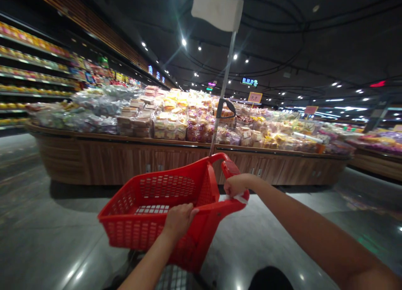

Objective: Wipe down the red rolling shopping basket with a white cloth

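A red plastic shopping cart [125,223] stands in front of me, its basket pointing left. My left hand [179,221] is closed over the near rim of the basket, with the thumb toward the handle end. Around the cart's red push handle [230,168] my right hand [235,185] is wrapped. Something white, like a strip or paper, lies on the handle [240,198] just beside that hand. A pole [228,64] with a white flag [216,7] rises at the far side of the cart. The visible part of the basket holds no goods.
A long wood-panelled display counter [119,160] heaped with packaged food [171,122] runs across behind the cart. Shelves of jars and packets [31,68] line the left. Another goods counter [377,158] stands at right. Grey shiny floor [276,223] surrounds the cart.
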Motion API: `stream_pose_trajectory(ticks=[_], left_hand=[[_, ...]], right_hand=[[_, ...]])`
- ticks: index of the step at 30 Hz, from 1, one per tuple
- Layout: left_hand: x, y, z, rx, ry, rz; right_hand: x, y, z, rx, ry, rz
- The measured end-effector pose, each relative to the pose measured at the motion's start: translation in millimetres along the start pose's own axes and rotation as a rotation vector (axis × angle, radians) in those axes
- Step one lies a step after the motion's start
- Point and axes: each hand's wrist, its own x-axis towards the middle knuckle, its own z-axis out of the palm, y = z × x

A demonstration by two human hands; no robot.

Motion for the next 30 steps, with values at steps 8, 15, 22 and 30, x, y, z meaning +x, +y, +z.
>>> stream_pose_trajectory(ticks=[8, 15, 22, 30], left_hand=[[-1, -5, -3.8, -0.006, -0.008, 0.013], [-3, -12, -6.7, -0.016, -0.006, 0.029], [-1, -11, -2.8, -0.043, 0.020, 0.021], [-3, -12, -1.6, -0.032, 0.025, 0.045]], right_hand=[[-16, -26, 53, 0.057, 0.500, -0.042], [-65, 4, 91, 0.084, 0.985, 0.004], [-35, -27, 151, 0.416, 1.501, -0.028], [-14, -33, 177, 0.448, 1.733, 0.000]])
